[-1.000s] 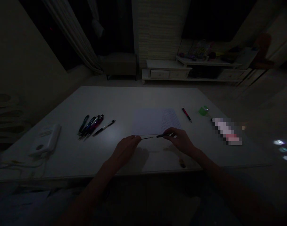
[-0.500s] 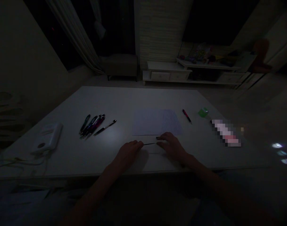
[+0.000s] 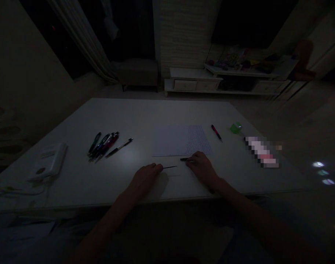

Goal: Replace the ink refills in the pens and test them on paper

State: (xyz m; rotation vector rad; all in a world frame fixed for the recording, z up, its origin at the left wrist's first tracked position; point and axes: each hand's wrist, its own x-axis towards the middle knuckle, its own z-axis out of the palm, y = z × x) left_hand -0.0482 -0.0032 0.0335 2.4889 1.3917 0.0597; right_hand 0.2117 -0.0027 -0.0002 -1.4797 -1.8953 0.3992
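Observation:
The room is very dark. My left hand rests on the white table with its fingers closed on a thin dark refill that sticks out to the right. My right hand lies a little to the right, fingers curled round a dark pen barrel whose end points left. The refill tip and the barrel end are apart by a small gap. Just beyond both hands lies a sheet of paper, partly covered in writing.
A bunch of several pens and a single pen lie at the left. A white device with a cable sits at the far left. A red pen, a green object and a blurred item lie at the right.
My hands have come down to the table and drawn apart. The refill and the barrel, joined in one line a second ago, are now separated by a gap.

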